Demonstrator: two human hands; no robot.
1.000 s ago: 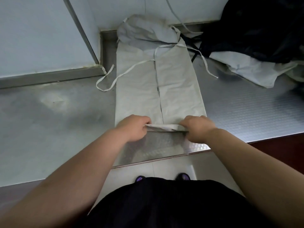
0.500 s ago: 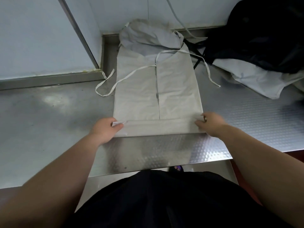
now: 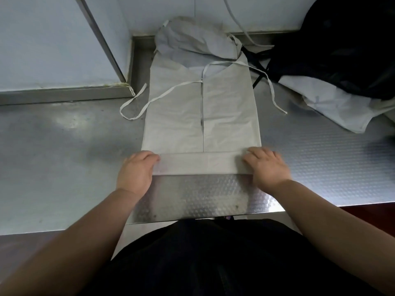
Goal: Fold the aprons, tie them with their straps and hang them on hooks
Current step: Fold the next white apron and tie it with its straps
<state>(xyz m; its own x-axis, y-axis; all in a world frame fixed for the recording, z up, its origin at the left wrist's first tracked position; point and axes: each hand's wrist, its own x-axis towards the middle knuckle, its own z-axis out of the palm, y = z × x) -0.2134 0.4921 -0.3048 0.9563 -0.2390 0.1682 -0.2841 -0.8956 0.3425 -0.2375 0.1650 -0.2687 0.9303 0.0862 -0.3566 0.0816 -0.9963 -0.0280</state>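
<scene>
A pale grey apron point(image 3: 177, 116) lies lengthwise on the steel counter point(image 3: 64, 163), its two long sides folded in to meet at a centre seam. Its near end is turned up into a narrow folded band point(image 3: 198, 164). My left hand point(image 3: 136, 171) grips the band's left end, fingers curled over the edge. At the band's right end my right hand point(image 3: 265, 165) presses down with fingers spread on the cloth. Thin straps trail from the apron: one loops to the left point(image 3: 136, 107), one runs off to the right point(image 3: 275, 101). The apron's far end is bunched against the wall.
A second pale apron point(image 3: 333, 103) lies crumpled at the right under a heap of black cloth point(image 3: 346, 43). A raised steel ledge point(image 3: 64, 94) and wall panels close off the back left. The counter's front edge point(image 3: 192, 218) runs just before my body.
My hands folded the apron's near end forward, then slid apart from the middle to the band's two ends. The band now lies flatter and wider.
</scene>
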